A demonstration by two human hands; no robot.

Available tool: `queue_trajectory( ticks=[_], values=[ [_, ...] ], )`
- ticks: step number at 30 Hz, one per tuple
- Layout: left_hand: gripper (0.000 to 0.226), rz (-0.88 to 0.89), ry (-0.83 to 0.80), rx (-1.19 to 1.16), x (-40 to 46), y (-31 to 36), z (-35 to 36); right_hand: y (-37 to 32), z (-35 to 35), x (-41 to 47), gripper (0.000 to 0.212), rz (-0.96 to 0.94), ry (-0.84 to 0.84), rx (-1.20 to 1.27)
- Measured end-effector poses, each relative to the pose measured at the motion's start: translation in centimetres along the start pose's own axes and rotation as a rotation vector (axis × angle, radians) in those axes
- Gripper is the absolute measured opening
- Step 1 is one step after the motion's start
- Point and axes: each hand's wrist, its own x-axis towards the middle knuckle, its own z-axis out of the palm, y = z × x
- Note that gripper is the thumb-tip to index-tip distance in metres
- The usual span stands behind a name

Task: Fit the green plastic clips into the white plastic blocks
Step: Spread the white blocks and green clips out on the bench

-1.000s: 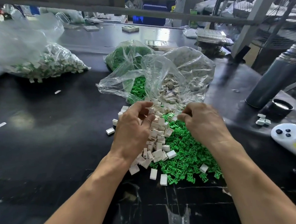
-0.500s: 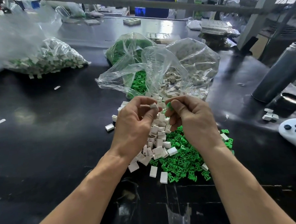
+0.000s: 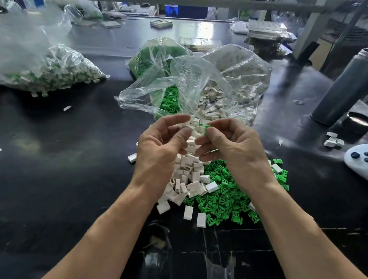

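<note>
Above the black table, my left hand (image 3: 160,151) and my right hand (image 3: 235,144) are raised close together. My right thumb and forefinger pinch a green clip (image 3: 205,129). My left thumb and forefinger hold a white block (image 3: 188,126), which is hard to tell apart from the pile behind it. The clip and the block are almost touching. Below my hands lie a heap of white blocks (image 3: 189,173) and, to its right, a heap of green clips (image 3: 225,199).
An open clear bag (image 3: 235,75) spills white blocks just beyond my hands, beside a bag of green clips (image 3: 152,57). A bag of mixed white and green pieces (image 3: 52,72) lies far left. A grey flask (image 3: 345,86), its cap (image 3: 361,124) and a white controller (image 3: 365,162) stand at the right.
Both hands rose from the heaps, the left with a white block and the right with a green clip. They have come together in front of the bag.
</note>
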Motion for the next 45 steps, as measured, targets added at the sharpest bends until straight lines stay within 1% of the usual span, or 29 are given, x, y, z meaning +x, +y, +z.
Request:
queue_trajectory(
  ticks=[3, 5, 9, 12, 18, 21, 27, 30, 35, 40, 45],
  values=[
    [0.016, -0.007, 0.004, -0.039, -0.1, 0.1, 0.1, 0.3, -0.2, -0.1, 0.005, -0.05, -0.02, -0.073],
    [0.022, -0.018, 0.004, -0.047, -0.1, 0.1, 0.2, 0.5, -0.4, -0.2, 0.003, -0.087, -0.011, -0.119],
    [0.028, -0.038, -0.018, -0.018, -0.2, 0.0, 0.4, 0.5, -0.1, 0.0, 0.003, -0.093, 0.029, 0.065],
    [0.028, -0.037, -0.031, 0.017, -0.2, -0.2, 0.5, 0.5, 0.1, 0.1, 0.002, -0.069, 0.011, 0.145],
    [0.015, -0.017, -0.042, 0.051, -0.1, -0.5, 0.3, 0.8, -0.1, 0.2, 0.004, -0.032, -0.009, 0.137],
    [0.013, -0.012, -0.058, 0.062, -0.1, -0.5, 0.1, 0.8, -0.2, 0.2, 0.007, -0.028, -0.003, 0.13],
    [0.01, 0.003, -0.045, 0.063, -0.2, -0.4, 0.1, 0.7, 0.2, -0.3, 0.014, -0.099, 0.023, -0.022],
    [0.008, 0.007, -0.045, 0.093, -0.2, -0.3, 0.1, 0.3, 0.0, -0.4, 0.012, -0.094, 0.002, -0.072],
    [0.007, 0.047, -0.039, 0.219, -0.1, 0.0, 0.0, 0.1, -0.4, -0.5, 0.003, -0.149, -0.019, -0.255],
    [0.007, 0.092, -0.065, 0.344, -0.3, 0.4, -0.3, 0.4, -1.0, -0.3, 0.01, -0.212, 0.001, -0.462],
    [0.009, 0.11, -0.076, 0.41, -0.4, 0.7, -0.3, 0.4, -0.9, -0.2, 0.018, -0.209, 0.009, -0.469]
  ],
)
